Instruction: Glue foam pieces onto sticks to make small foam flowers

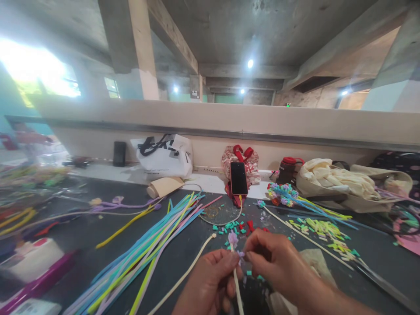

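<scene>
**A:** ok so what's on the tabletop [183, 249], starting from the left edge?

**B:** Left edge is blurry, some pink and white boxes [33, 267] near the front corner. Next comes a big fan of pipe cleaners [154, 238], blue, yellow and pink, running from the front edge up toward the middle. At the back edge there's a white bag [164, 157], then a phone [239, 178] propped upright with a cable.

**A:** and the hands?

**B:** Front edge, middle. The left hand [210, 284] has its fingers curled, pinching a cream stem [236, 288] that stands nearly upright. There's a small purple flower [233, 239] on top of it. The right hand [278, 262] is touching the left, its fingertips pressed together on a purple bit just below the flower.

**A:** right side?

**B:** Green and red cuttings [234, 226] scattered behind the hands, a colourful flower bunch [282, 194], and a cream cloth bag [331, 177] toward the back right corner.
</scene>
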Action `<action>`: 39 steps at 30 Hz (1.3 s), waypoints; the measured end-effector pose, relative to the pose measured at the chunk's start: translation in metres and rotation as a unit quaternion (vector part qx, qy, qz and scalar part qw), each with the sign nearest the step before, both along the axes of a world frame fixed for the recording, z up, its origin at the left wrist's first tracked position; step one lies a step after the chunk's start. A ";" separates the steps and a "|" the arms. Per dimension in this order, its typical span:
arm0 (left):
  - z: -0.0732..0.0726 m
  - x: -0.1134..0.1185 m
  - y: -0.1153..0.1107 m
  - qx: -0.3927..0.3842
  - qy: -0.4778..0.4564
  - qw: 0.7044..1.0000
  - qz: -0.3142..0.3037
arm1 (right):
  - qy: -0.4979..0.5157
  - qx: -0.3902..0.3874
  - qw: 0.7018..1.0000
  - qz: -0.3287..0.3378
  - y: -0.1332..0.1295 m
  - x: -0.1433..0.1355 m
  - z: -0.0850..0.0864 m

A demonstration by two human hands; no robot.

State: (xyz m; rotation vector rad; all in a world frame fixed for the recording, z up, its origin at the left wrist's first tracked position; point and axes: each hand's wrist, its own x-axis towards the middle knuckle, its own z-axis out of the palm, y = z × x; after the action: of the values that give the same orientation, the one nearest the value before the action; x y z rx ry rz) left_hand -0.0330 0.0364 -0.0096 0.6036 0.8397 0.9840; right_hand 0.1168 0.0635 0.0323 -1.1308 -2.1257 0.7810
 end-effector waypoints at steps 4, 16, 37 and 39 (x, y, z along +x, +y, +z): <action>0.002 0.001 -0.001 -0.004 0.002 1.000 -0.001 | 0.091 -0.181 0.979 0.004 0.005 0.004 0.005; 0.004 0.002 -0.006 0.018 0.042 0.999 -0.014 | 0.013 -0.134 0.989 0.063 0.000 0.001 0.003; 0.012 0.003 -0.012 0.046 0.085 0.995 0.030 | -0.071 0.040 0.995 0.054 -0.004 0.004 0.012; 0.018 0.002 -0.014 0.043 0.081 0.994 0.063 | -0.063 0.069 0.994 0.052 -0.004 0.001 0.014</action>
State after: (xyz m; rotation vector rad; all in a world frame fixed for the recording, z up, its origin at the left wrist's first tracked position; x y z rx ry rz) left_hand -0.0311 0.0224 0.0089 0.7185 0.9925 1.1015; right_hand 0.1181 0.0592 0.0461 -1.0281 -2.3210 0.6109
